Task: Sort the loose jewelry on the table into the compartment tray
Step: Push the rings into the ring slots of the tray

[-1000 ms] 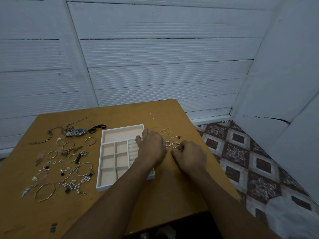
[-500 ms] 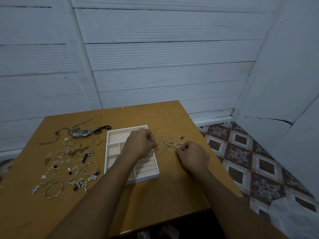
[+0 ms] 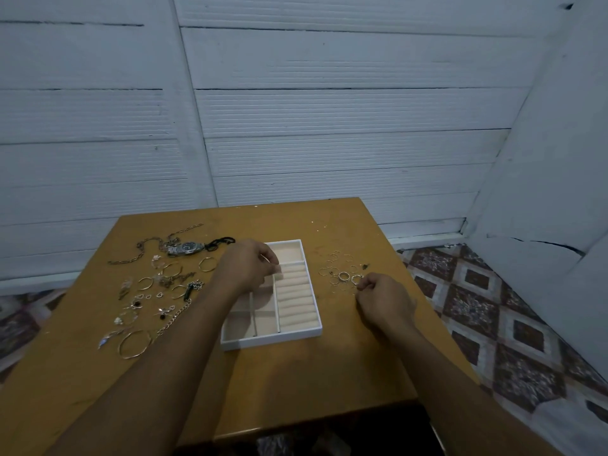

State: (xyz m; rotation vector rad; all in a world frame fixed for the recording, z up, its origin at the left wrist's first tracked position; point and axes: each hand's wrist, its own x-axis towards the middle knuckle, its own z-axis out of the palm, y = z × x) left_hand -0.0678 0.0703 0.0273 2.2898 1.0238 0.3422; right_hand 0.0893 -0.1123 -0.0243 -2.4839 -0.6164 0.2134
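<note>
A white compartment tray (image 3: 273,337) with beige lining lies mid-table, a column of ring rolls (image 3: 296,301) along its right side. My left hand (image 3: 245,268) hovers over the tray's far left part, fingertips pinched beside the top of the ring rolls; a pale glint there looks like a small ring. Right of the tray lies a cluster of small rings (image 3: 343,275). My right hand (image 3: 385,301) rests on the table at the cluster's near edge, fingers curled, tips touching the rings. What it pinches is hidden.
Left of the tray lie a wristwatch (image 3: 187,247), a long chain (image 3: 141,253), several bangles such as a large one (image 3: 134,343), hoops and small charms. The wooden table (image 3: 296,390) ends at the right over a patterned floor (image 3: 473,307).
My left hand drew back from the ring cluster and moved left across the tray with fingers closed. My right hand stayed by the rings. The camera tilted slightly.
</note>
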